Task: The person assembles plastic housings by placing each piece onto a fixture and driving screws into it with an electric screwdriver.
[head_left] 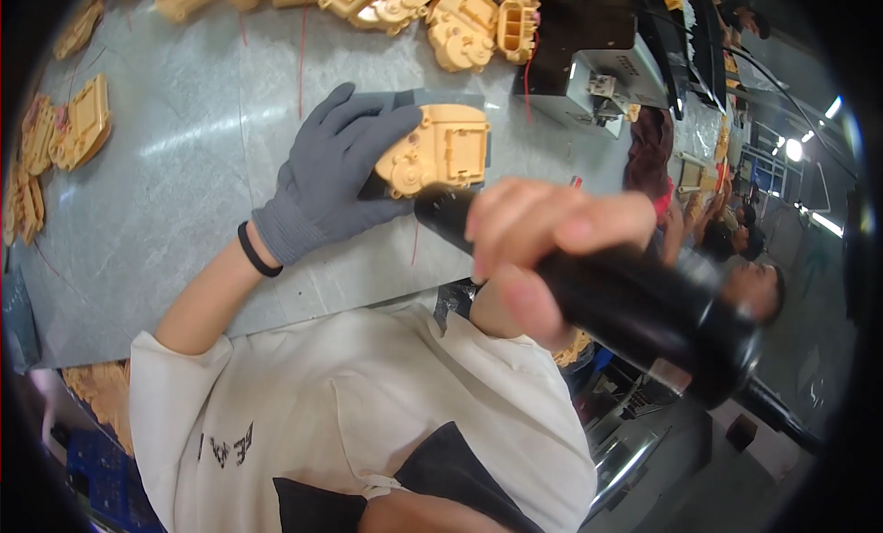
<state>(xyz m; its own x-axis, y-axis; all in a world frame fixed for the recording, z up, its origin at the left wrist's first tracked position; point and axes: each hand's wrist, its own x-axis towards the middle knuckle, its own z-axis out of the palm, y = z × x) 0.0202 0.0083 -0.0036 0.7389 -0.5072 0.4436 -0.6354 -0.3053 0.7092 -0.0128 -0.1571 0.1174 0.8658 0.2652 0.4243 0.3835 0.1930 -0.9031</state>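
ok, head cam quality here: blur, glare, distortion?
Head view: strong fisheye bend with a black rim; right hand and black power tool are soft, near the lens; pale glare streaks on the grey table; gloved left hand and yellow plastic part are sharp.

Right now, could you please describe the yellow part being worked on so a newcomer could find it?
On the grey table, find the left hand in a grey glove. It presses down a yellow plastic housing on a dark mat, alone, apart from the heaped housings along the far edge.

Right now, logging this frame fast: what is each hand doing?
Left hand: gloved, open, pressing flat on the yellow part.
Right hand: bare, closed around the black driver.
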